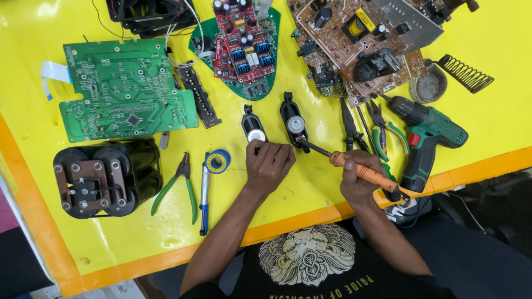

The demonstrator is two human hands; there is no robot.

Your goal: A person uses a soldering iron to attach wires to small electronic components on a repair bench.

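At the far left of the yellow table (33,72) we see a white ribbon cable (52,72) beside a large green circuit board (124,88). Below the board stands a black block of capacitors (105,177) with brown metal plates on top. To its right lie green-handled pliers (180,185), a blue pen-like tool (204,194) and a small blue-rimmed spool of solder wire (218,161).

Next comes our left hand (269,163). Its fingers are bent and pressed down on the lower end of a small black oval speaker (254,127); the fingertips pinch something thin there, but we cannot tell exactly what it is. Just beside this speaker, to the right, lies a second black oval speaker (292,122). Above them a red circuit board (244,39) rests on a green rounded one.

Our right hand (357,177) is closed around the orange handle of a soldering iron (338,160). The dark tip of the iron points up and left, and it ends near the fingers of the left hand, at the bottom of the second speaker.

Further right we see two more pliers (366,127), brown circuit boards (354,39), a green cordless drill (429,138), a round tin (429,86) and a coil-shaped iron stand (468,72).
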